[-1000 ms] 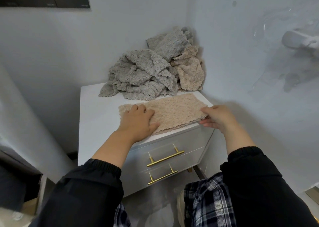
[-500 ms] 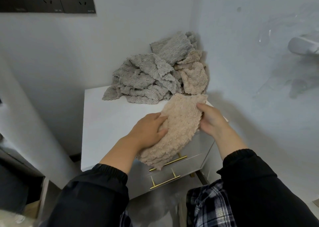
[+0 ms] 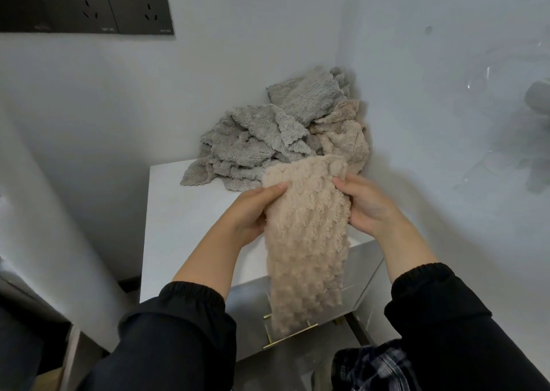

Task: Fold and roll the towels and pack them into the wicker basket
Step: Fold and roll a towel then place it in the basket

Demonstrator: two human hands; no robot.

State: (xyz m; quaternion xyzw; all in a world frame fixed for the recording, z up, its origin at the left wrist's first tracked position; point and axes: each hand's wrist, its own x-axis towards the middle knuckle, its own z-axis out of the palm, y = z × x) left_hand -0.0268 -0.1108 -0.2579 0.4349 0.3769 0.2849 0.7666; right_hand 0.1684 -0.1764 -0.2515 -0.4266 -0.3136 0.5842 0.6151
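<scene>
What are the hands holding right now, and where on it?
Both hands grip the beige towel near its top end: left hand on its left edge, right hand on its right edge; the rest hangs down.

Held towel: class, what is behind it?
The cabinet and part of a gold handle show around it; the pile lies beyond its top. The drawer front directly behind is covered.

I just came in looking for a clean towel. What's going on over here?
A person is sorting towels at a white cabinet. The left hand and right hand both grip the top end of a beige towel, which hangs down past the cabinet's front. A heap of grey and beige towels, not yet folded, lies at the back corner of the cabinet top. No basket is in view.
</scene>
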